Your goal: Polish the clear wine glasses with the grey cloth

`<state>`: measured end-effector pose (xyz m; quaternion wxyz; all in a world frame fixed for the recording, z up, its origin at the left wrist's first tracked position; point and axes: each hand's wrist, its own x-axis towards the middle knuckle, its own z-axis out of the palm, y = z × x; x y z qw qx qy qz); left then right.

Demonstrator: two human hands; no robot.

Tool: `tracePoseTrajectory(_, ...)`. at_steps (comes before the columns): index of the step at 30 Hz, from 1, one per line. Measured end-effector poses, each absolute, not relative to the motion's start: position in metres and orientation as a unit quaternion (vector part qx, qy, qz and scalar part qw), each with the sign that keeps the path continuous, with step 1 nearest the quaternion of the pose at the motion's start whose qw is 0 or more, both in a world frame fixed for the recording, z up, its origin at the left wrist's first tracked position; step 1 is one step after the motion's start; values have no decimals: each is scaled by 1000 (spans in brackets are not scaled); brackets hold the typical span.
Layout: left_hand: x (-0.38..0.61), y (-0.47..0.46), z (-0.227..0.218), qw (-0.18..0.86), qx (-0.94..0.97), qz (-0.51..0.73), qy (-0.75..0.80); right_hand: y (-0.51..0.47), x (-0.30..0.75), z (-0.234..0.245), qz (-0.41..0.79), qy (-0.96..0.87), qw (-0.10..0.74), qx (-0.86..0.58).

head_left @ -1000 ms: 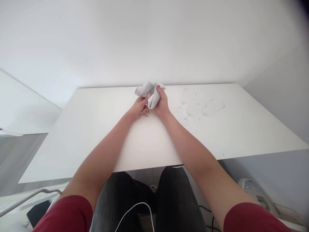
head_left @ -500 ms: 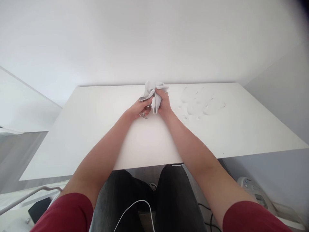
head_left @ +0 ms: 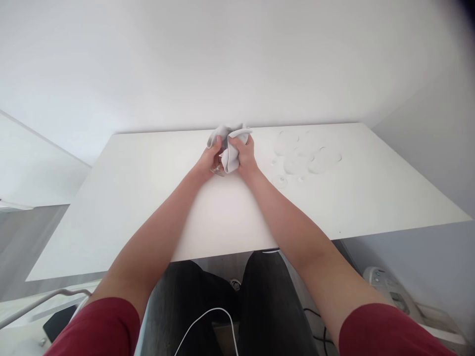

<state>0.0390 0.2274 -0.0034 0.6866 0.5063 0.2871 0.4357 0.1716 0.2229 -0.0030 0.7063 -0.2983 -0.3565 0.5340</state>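
Above the far middle of the white table (head_left: 141, 198), both hands are closed around a grey-white cloth (head_left: 230, 159) and a stemmed glass (head_left: 217, 171). My left hand (head_left: 208, 160) grips the glass low down; its clear round foot pokes out below the fingers. The cloth covers the upper part of the glass, so its bowl is hidden. My right hand (head_left: 245, 154) clutches the cloth, thumb on top, pressing the folds against the glass.
Clear puddles of water (head_left: 297, 160) with round outlines and several small drops spread on the table to the right. A white wall (head_left: 237, 59) rises behind. A white cable (head_left: 217, 309) loops over my lap. A pale appliance (head_left: 386, 287) stands low at right.
Both hands have shifted slightly left with the glass and cloth. The cloth's folds have changed, and my left thumb now points up against it. The view has tilted a little.
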Motion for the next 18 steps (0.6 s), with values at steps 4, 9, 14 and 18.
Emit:
tracePoseTrajectory(4, 42, 221, 5, 657, 531, 452, 286, 234, 180, -10, 470, -294, 771, -313)
tracePoseTrajectory(9, 44, 220, 2, 646, 531, 466, 289, 234, 181, -9, 480, -306, 764, -305)
tracePoseTrajectory(14, 36, 231, -1, 666, 378, 565, 307, 220, 170, 0, 564, -391, 675, -272)
tracePoseTrajectory(18, 31, 240, -2, 709, 276, 563, 321, 214, 163, -1, 596, -433, 629, -248)
